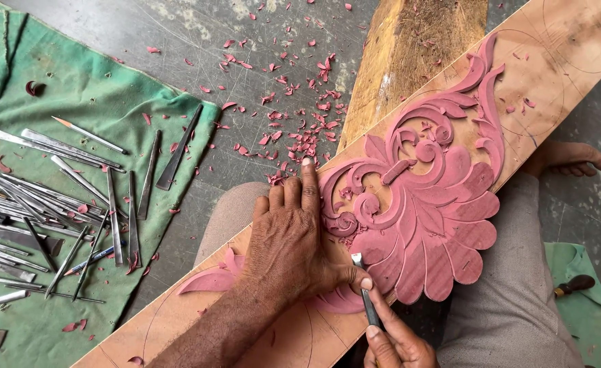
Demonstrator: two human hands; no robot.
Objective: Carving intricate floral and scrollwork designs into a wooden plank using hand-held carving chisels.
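right hand (396, 344), lowest in frame, is pinching a thin steel chisel (367, 294), tip biting the red carved scrollwork (426, 218) on the long plank (178, 320) lying across my lap. left hand (290, 238) is pressing flat on the plank, thumb bracing the blade. i'm judging the plank heavy and stiff, carved edges brittle, so holding it by the bare ends. spare chisels (55, 197) are lying on green cloth (55, 82).

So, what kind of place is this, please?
Probably a wood-carving workshop, worked on the floor: a pink floral relief on a long plank, many chisels on a green cloth, and shavings on the concrete.
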